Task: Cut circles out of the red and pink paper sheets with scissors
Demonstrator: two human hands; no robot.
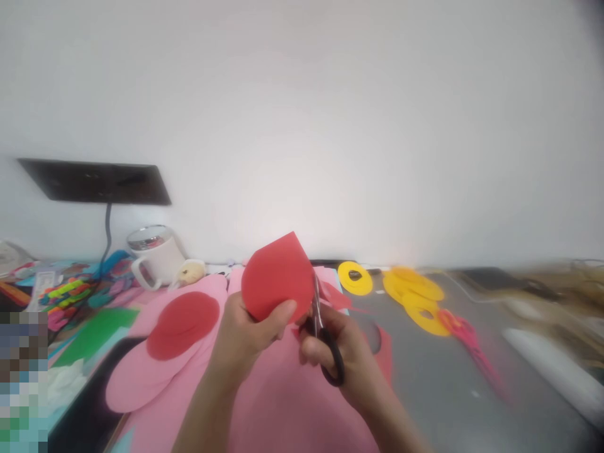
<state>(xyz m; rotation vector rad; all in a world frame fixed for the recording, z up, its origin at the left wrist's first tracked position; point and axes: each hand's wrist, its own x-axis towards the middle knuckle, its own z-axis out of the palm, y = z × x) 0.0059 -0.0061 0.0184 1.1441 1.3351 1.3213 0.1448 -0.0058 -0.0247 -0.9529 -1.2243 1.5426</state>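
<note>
Can't read that pale tag point(44, 289) at far left, way too blurry. Got red paper point(278, 277) pinched between thumb and fingers of the left hand point(250, 332), up above pink paper point(278, 396). Plain, rounded, with one pointy top corner. Also gripping black-handled scissors point(323, 332) in a curled right hand point(348, 352), at the red edge.

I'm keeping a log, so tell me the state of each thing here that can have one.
Left hand: gripping the red paper.
Right hand: holding the black-handled scissors.
Red paper: partly rounded, corner at top.
Black-handled scissors: at the paper's edge; blade opening unclear.
Pink scissors: lying down.
Red circles: overlapping.
Yellow pieces: mostly overlapping, one apart.
White mug: upright.
</note>
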